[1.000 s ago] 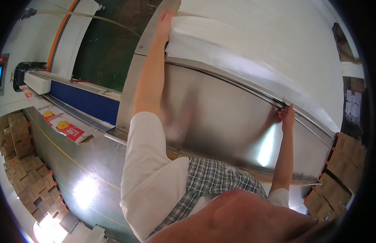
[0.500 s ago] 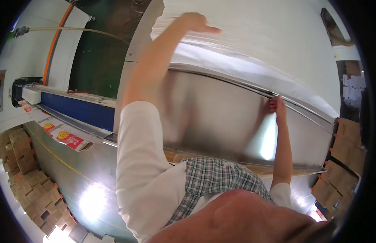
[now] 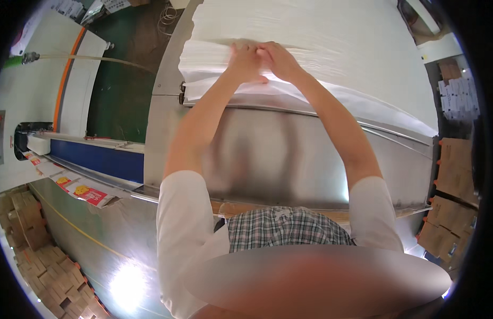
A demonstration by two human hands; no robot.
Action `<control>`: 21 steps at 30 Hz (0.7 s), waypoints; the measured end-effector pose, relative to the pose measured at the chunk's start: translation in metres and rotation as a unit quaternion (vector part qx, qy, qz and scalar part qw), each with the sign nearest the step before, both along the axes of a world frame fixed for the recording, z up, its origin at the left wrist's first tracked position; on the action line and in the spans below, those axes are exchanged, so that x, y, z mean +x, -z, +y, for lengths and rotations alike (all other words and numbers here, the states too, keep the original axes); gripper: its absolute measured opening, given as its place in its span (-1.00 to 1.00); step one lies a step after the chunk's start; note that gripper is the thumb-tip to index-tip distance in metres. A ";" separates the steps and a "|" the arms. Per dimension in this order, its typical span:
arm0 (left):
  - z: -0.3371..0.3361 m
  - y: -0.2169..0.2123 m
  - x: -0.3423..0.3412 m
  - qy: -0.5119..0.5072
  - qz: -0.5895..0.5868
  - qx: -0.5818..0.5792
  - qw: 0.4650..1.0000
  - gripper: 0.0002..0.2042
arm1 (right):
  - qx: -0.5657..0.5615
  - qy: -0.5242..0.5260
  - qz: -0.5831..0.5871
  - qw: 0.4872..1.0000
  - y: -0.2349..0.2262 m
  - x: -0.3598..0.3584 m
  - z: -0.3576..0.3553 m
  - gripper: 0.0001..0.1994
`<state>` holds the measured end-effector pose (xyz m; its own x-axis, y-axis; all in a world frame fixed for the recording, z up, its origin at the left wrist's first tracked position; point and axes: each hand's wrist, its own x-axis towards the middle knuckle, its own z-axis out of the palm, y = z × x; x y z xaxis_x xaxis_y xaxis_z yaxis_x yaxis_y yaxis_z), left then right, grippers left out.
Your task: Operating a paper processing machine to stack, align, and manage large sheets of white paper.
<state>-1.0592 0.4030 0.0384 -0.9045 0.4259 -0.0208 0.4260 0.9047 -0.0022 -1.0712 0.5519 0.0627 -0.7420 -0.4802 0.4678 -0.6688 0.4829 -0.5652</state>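
A wide, thick stack of thin white sheets, like tissue paper [image 3: 353,64], lies across the steel machine table, its near edge showing many layers. My left hand [image 3: 245,64] presses into that edge, fingers curled over the upper layers and thumb lower down in front. Right beside it, my right hand [image 3: 280,61] grips the same layers, its fingertips close to the left ones and partly hidden in the folds. Around both hands the sheets are creased. Below them a loose white sheet [image 3: 281,89] hangs over a thin metal rod [image 3: 368,127].
The brushed steel panel [image 3: 315,159] slopes between me and the stack. At the left runs a blue conveyor belt [image 3: 98,159], with printed red and white packs [image 3: 90,192] alongside. Brown cartons are piled at lower left [image 3: 50,276] and at right [image 3: 456,175].
My right hand has left the metal rod and come up beside the left one. My left hand has moved down onto the stack's near edge. The view has shifted slightly.
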 end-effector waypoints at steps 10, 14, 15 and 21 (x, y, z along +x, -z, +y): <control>0.007 0.007 -0.026 -0.020 0.014 0.042 0.999 -0.02 | 0.385 0.239 -0.158 0.877 0.035 -0.048 0.210 -0.50; 0.017 -0.010 -0.032 -0.112 -0.111 -0.046 0.986 0.08 | 0.413 0.254 -0.110 0.868 0.041 -0.039 0.281 -0.53; 0.024 -0.014 -0.032 -0.146 -0.127 -0.063 0.979 0.07 | 0.410 0.238 -0.192 0.859 0.033 -0.040 0.296 -0.45; 0.081 -0.045 -0.024 -0.279 -0.195 -0.143 0.929 0.11 | 0.426 0.195 -0.206 0.859 0.014 -0.040 0.408 -0.43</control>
